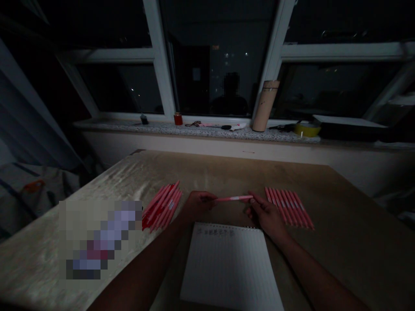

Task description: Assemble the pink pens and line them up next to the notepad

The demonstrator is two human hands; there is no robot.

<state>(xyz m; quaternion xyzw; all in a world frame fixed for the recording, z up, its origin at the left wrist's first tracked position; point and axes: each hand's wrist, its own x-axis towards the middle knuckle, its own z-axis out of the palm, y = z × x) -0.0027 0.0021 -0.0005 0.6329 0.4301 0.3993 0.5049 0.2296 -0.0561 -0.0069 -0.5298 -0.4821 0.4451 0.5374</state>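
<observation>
Between my two hands a pink pencil [234, 198] with a pale label is held level above the far edge of a spiral notepad. My left hand [198, 204] pinches its left end, and my right hand [264, 211] grips the right end between thumb and fingers. The lined notepad [231, 268] lies on the table below, with a row of handwriting near its top. To the left rests a loose pile of pink pencils [168, 203] on something red. On the right, several pink pencils [288, 207] lie side by side in a neat row.
A blurred-out object [110, 233] lies on the table [227, 166] at left. Along the windowsill [129, 125] stand a tan flask [266, 106], a small red jar [178, 119], a yellow tape roll [307, 129] and a dark box [350, 128].
</observation>
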